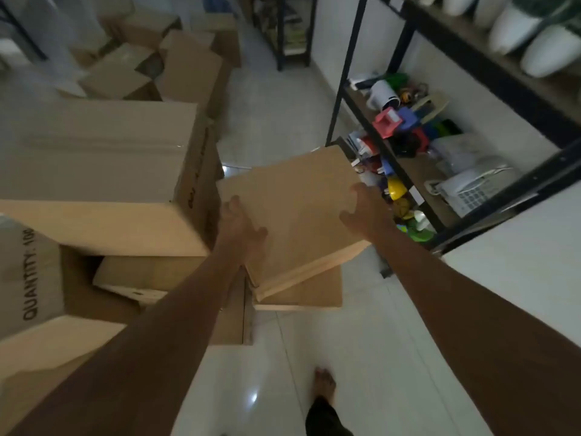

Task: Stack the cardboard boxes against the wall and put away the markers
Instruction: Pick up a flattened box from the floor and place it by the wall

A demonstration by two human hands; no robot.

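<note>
A plain brown cardboard box [295, 215] is held out in front of me, tilted, above another box [301, 295] on the floor. My left hand [240, 228] grips its left edge, thumb on top. On the right edge, my right hand [364, 206] presses with the fingers spread over the top face. A large closed box [100, 158] sits on a stack to the left. A box printed "QUANTITY" [28, 269] stands nearer me. More boxes [176, 64] are piled at the back left. No markers can be made out.
A black metal shelf rack [405, 171] on the right holds coloured clutter, a yellow helmet [396, 188] and a white phone [471, 190]. White pots [515, 29] sit on its upper shelf. White tiled floor [314, 357] runs down the middle, with my bare foot [325, 382] on it.
</note>
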